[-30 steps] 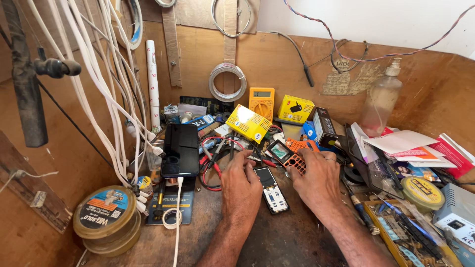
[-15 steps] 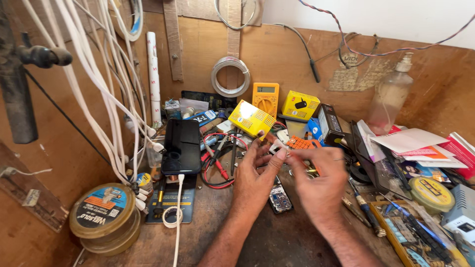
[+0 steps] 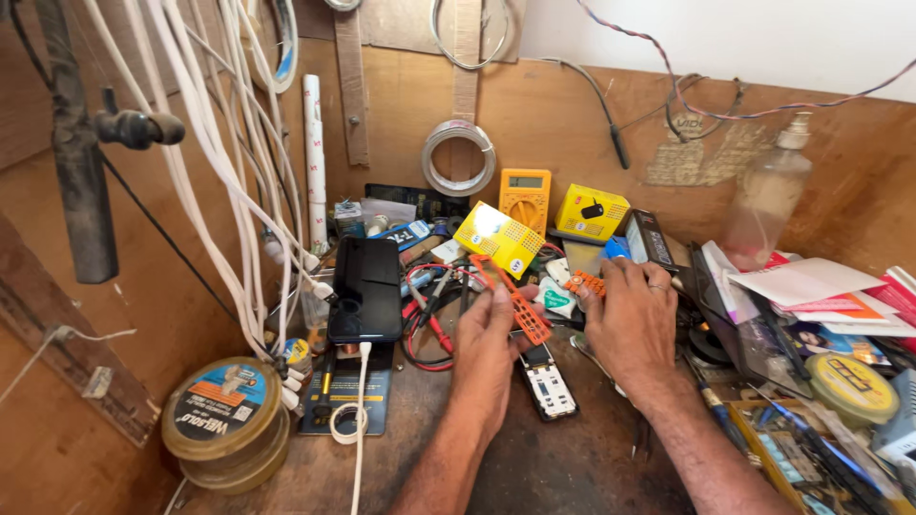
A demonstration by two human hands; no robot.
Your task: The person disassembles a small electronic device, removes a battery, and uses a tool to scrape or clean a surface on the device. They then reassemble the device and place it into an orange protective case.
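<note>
The left hand [image 3: 487, 348] is up off the bench, fingers closed on a long orange strip [image 3: 510, 296], a slotted plastic piece pinched near its lower end. The strip's long axis runs on a slant, from upper left near the yellow box [image 3: 496, 236] down to the right, ending just above the open remote [image 3: 546, 383]. That remote lies flat on the bench between the two wrists, its long axis pointing roughly away from the person, a touch nearer the left hand.

The right hand [image 3: 632, 319] sits palm down, fingers spread fairly wide over the clutter, its fingertips touching a small orange piece [image 3: 584, 283]; whether it actually grips it cannot be told. The two orange parts lie near each other but apart, the strip to the left.

Outward now: a black phone [image 3: 365, 289] lies to the left with a white cable plugged in, red-handled pliers [image 3: 429, 305] beside it. An orange meter [image 3: 525, 197] leans on the back wall, and a solder tin [image 3: 224, 417] sits at the near left.
</note>
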